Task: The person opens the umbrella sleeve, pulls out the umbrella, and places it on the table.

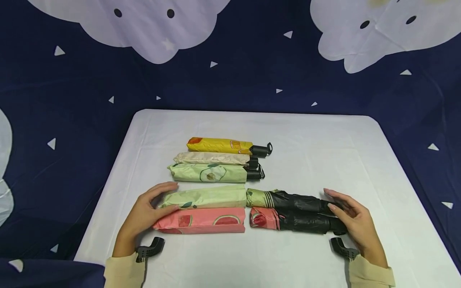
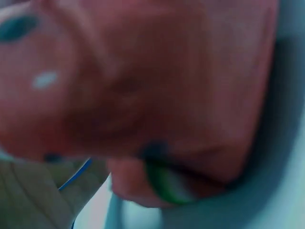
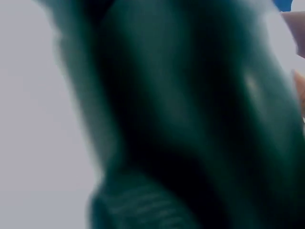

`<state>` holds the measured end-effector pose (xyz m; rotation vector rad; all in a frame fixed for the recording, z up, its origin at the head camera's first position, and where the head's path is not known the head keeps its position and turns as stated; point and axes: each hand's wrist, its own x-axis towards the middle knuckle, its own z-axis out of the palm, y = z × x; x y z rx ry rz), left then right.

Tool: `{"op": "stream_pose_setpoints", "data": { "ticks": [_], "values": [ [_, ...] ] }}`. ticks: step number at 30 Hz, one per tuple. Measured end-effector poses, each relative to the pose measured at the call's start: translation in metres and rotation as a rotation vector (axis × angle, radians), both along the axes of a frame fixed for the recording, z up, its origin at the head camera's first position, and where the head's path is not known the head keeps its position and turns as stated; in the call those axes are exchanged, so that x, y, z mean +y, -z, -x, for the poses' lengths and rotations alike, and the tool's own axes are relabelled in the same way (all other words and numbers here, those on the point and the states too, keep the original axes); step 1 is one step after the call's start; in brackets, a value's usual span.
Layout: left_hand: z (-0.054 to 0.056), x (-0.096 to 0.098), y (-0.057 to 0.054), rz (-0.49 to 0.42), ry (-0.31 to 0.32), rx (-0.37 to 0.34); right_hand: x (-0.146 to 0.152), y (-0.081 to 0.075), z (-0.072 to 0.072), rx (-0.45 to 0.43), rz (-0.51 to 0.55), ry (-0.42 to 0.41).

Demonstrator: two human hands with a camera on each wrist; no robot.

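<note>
My left hand (image 1: 145,210) is at the left ends of a pale green umbrella cover (image 1: 207,197) and a pink watermelon-print umbrella cover (image 1: 207,220). Its thumb lies along the pink cover's upper edge, while the fingers reach past the green one's end. At the right, my right hand (image 1: 356,218) rests by the handle ends of two folded umbrellas, the upper black with a green tip (image 1: 260,198), the lower black with a pink tip (image 1: 264,218). Fingers and thumb are spread there, overlapping the handles. The left wrist view shows pink fabric (image 2: 143,86) close up; dark umbrella cloth (image 3: 190,95) fills the right.
Behind lie three covered umbrellas in a stack of rows: yellow (image 1: 219,145), beige (image 1: 212,158) and green avocado-print (image 1: 209,173), black handles to the right. They rest on a white-covered table (image 1: 306,148). A dark blue curtain (image 1: 248,80) with clouds hangs beyond its far edge.
</note>
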<state>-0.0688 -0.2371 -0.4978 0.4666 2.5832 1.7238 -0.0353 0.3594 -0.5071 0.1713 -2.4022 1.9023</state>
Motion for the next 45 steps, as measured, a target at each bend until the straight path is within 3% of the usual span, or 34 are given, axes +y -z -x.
{"op": "stream_pose_setpoints", "data": {
  "ticks": [7,11,15,20,24,29,33,38,45],
  "values": [
    [0.004,-0.008,-0.019,0.055,-0.127,0.071,-0.008,-0.043,0.007,0.081,-0.168,0.020],
    [0.010,-0.009,-0.031,0.022,-0.144,0.107,-0.030,-0.067,0.025,0.178,-0.310,0.017],
    [0.020,0.000,-0.038,0.047,-0.149,0.089,-0.066,-0.075,0.046,0.243,-0.379,-0.030],
    [0.029,0.008,-0.036,0.092,-0.235,-0.012,-0.120,-0.068,0.070,0.201,-0.389,-0.132],
    [0.033,0.010,-0.028,0.072,-0.310,-0.075,-0.153,-0.056,0.082,0.148,-0.432,-0.205],
    [0.038,0.012,-0.018,0.094,-0.299,-0.157,-0.172,-0.042,0.090,0.086,-0.532,-0.211],
    [0.039,0.015,-0.011,0.111,-0.268,-0.208,-0.174,-0.028,0.095,0.047,-0.474,-0.215],
    [0.040,0.018,-0.004,0.056,-0.259,-0.207,-0.173,-0.017,0.100,-0.006,-0.369,-0.192],
    [0.040,0.020,0.000,0.019,-0.243,-0.143,-0.176,-0.015,0.100,-0.054,-0.423,-0.148]
  ]
}}
